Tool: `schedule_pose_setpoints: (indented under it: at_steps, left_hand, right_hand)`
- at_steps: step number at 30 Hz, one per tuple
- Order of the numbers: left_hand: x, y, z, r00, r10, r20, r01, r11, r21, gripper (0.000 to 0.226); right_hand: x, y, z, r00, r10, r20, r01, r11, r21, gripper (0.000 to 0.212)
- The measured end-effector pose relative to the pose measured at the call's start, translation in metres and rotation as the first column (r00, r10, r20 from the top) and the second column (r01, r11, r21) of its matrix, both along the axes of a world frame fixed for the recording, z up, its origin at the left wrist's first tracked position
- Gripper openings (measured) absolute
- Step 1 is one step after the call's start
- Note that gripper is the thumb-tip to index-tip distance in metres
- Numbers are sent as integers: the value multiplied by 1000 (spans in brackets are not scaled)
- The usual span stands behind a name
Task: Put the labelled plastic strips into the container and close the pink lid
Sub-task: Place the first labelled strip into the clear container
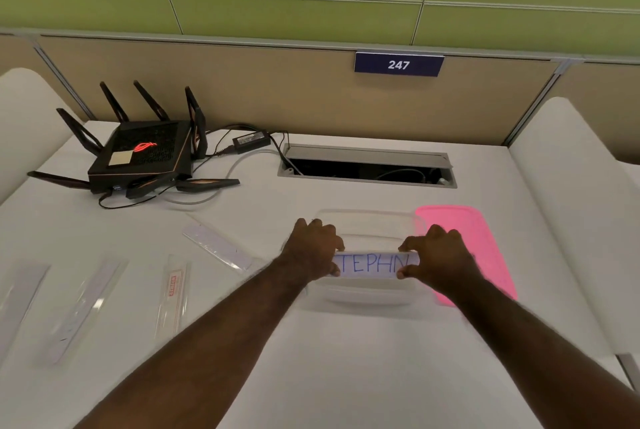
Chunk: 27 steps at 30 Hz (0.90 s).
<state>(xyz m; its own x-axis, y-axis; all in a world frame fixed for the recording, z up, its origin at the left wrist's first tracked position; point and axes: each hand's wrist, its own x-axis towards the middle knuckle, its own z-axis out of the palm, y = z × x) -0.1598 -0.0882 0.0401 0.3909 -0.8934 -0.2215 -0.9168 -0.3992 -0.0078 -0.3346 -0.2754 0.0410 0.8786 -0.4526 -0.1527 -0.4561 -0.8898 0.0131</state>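
The left hand (317, 248) and right hand (440, 255) are each pinching one end of a labelled strip (374, 264) with blue handwriting, holding it level above the clear container (367, 293). To do this well, I judge both ends should be going down together, the strip kept flat and parallel to the long walls so it is not catching the rim. The container is looking empty below the strip, though its clear walls are making that hard to confirm. Four more strips (216, 250) are lying on the table (346, 359) to the left. The pink lid (467, 248) is lying just beside the container's right side, off it.
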Motion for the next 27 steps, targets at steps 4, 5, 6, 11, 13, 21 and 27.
schedule_pose_setpoints:
  at_steps: [4,5,6,11,13,21,27]
  left_hand:
    - [-7,-12,-14,990,-60,126,43,991,130,55]
    - [-8,-15,-17,987,-77,142,54,986,159,55]
    - [-9,-18,-19,983,-94,156,64,981,184,55]
    - [-8,-30,-26,979,-108,175,59,964,259,55]
    - [-9,-33,-30,979,-94,183,39,957,287,55]
    - [-13,-33,-41,982,-29,188,-28,956,292,49]
    - [-11,-27,-29,998,-37,52,31,994,106,48]
  right_hand:
    - [9,3,-6,991,81,-110,-89,994,-65,55]
    - [11,4,-8,984,96,-153,-111,989,-93,53]
    - [12,4,-9,973,113,-199,-140,983,-123,52]
    - [23,6,-18,936,130,-327,-196,964,-180,52]
    - [27,7,-20,925,123,-358,-197,964,-179,52]
    - [30,9,-29,918,131,-373,-218,955,-201,50]
    - [31,7,-22,939,129,-318,-176,977,-123,63]
